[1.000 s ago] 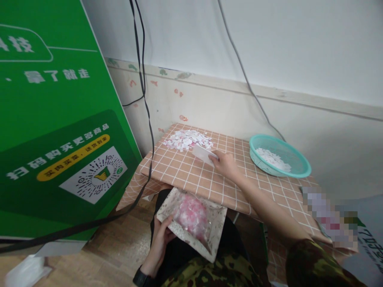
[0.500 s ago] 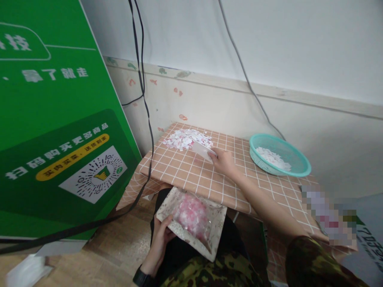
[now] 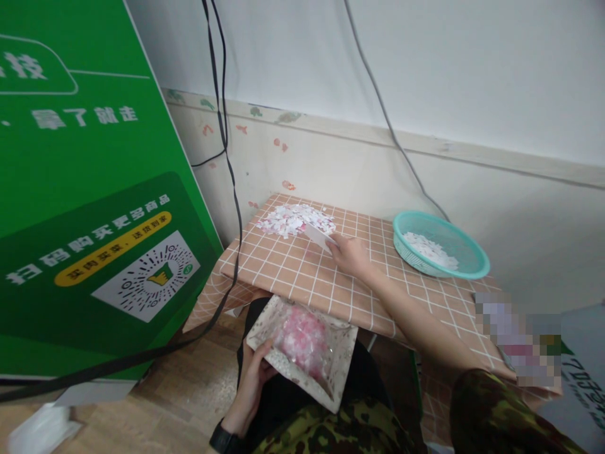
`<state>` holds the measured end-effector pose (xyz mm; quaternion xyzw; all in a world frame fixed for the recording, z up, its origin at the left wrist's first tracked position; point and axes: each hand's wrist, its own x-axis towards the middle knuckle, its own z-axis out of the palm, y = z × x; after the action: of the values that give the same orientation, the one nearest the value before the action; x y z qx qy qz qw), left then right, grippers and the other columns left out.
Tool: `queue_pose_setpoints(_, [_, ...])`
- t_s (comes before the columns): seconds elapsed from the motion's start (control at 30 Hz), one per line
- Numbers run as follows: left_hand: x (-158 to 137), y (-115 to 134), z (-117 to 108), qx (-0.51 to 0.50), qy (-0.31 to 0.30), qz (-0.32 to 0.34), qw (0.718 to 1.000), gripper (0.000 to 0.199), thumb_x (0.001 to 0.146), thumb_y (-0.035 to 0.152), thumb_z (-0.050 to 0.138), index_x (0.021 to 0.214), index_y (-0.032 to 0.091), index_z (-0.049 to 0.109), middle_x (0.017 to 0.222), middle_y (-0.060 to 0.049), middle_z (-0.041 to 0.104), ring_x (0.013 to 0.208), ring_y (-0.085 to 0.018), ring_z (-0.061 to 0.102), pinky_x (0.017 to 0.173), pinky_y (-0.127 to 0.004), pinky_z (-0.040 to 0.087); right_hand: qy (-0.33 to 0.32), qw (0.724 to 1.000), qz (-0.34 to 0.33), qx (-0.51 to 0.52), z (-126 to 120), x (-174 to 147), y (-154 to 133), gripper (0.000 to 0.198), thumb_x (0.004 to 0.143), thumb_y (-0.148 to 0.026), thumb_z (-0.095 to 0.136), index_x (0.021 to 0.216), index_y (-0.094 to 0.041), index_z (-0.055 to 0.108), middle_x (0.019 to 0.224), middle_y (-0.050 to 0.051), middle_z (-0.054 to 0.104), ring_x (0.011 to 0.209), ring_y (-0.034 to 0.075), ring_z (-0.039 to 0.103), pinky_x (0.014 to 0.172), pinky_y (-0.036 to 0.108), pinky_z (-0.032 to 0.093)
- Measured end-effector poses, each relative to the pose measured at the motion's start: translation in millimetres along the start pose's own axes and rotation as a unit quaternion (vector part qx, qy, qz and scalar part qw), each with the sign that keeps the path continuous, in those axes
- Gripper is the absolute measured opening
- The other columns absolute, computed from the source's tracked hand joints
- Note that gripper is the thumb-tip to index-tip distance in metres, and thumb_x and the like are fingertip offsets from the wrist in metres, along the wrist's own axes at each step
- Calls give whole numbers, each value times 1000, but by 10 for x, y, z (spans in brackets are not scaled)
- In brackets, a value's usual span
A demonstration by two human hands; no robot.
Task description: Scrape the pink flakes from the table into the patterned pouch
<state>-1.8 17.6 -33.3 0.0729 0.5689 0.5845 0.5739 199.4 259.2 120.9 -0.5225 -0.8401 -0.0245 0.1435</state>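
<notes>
In the head view, my left hand (image 3: 256,373) grips the near left edge of a square, speckled tray (image 3: 341,362), which is tilted over my lap below the table edge. Inside the tray lies a clear bag (image 3: 305,340) with pink and white contents. Over the table, my right hand (image 3: 350,253) is closed on a flat white card (image 3: 317,236). The card's far edge meets the near side of a heap of small white and pinkish paper pieces (image 3: 288,221). My fingertips are partly hidden behind the card.
A turquoise basket (image 3: 477,255) with white scraps (image 3: 428,249) stands at the table's right. Brown checked cloth (image 3: 283,265) covers the table, which backs onto a wall. A black cable (image 3: 231,170) hangs across its left corner, beside a green sign panel (image 3: 108,151). White plastic (image 3: 42,429) lies on the floor.
My right hand has moved slightly left with the card, which now shows more edge-on. The left hand and tray hold their place.
</notes>
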Motion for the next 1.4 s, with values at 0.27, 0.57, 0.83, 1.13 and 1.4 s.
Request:
queue_pose_setpoints(0.27, [32, -25, -27, 1, -3, -7, 1000, 68, 79, 40, 74, 139, 27, 44, 134, -14, 63, 92, -29, 73, 71, -44, 61, 9, 995, -72, 62, -43, -19, 10, 30, 104, -34, 47, 101, -19, 72, 83, 7, 76, 75, 20, 68, 67, 27, 38])
queue_pose_setpoints(0.57, [3, 5, -9, -3, 1, -4, 1000, 69, 81, 39, 74, 141, 28, 44, 135, -14, 63, 91, -28, 73, 71, -43, 61, 24, 973, -152, 171, 26, -162, 166, 26, 102, -27, 50, 107, -19, 75, 96, 8, 78, 86, 20, 69, 79, 29, 46])
queue_pose_setpoints(0.83, [-25, 14, -34, -12, -27, 6, 1000, 69, 81, 38, 76, 142, 26, 45, 134, -13, 64, 90, -27, 73, 73, -43, 62, 56, 975, -74, 203, -238, -753, 384, 29, 99, -37, 53, 101, -22, 77, 87, 8, 79, 71, 20, 71, 67, 30, 49])
queue_pose_setpoints(1.13, [-25, 41, -9, -1, -20, -6, 1000, 67, 83, 35, 74, 142, 28, 42, 134, -12, 63, 85, -24, 74, 73, -43, 62, 154, 972, 96, 147, -345, -1100, 654, 41, 94, -47, 54, 109, -19, 79, 69, 7, 74, 55, 21, 65, 54, 31, 45])
queue_pose_setpoints(1.4, [-15, 25, -6, 1, -15, 1, 1000, 68, 82, 35, 74, 142, 29, 43, 136, -12, 63, 87, -25, 74, 72, -43, 63, 111, 986, 55, 110, -244, -1143, 479, 38, 97, -42, 48, 109, -21, 78, 72, 8, 76, 57, 21, 67, 55, 29, 44])
